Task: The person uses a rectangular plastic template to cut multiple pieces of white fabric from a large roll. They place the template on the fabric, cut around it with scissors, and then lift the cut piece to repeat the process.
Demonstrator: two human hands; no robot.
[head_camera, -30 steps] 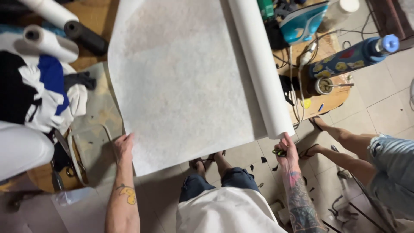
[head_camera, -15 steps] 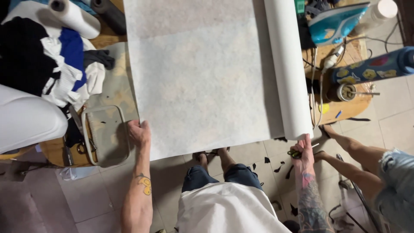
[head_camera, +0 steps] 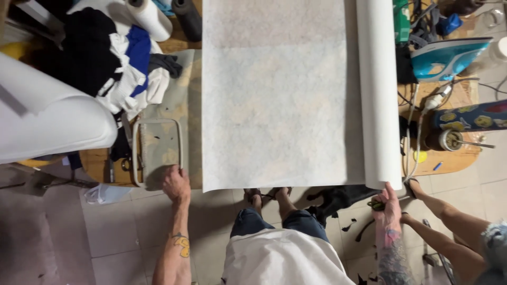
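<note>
1. White sheet material is seen spread flat over the worktable, with its near edge lying along the table's front edge and its far end cut off by the top of the frame.
2. The unrolled portion runs away from the person; the roll lies along the sheet's right side, its long axis pointing straight away, and its near end overhangs the table front slightly.
3. The left hand is observed at the table's front edge, fingers curled loosely downward, touching the near rim of a rectangular wire-rimmed frame left of the sheet. It is apart from the sheet itself. A firm grasp cannot be confirmed.
4. The right hand is raised just under the near end of the roll, fingers closed around a small dark and green object; its kind cannot be made out.
5. Contact between the right hand and the roll cannot be determined.
6. A pile of black, white and blue cloth is noted at the table's left, partly hidden by a large white rolled mass.
7. A teal iron stands to the right of the roll.
8. Another person's bare legs are visible at the lower right, cut off by the frame.
</note>
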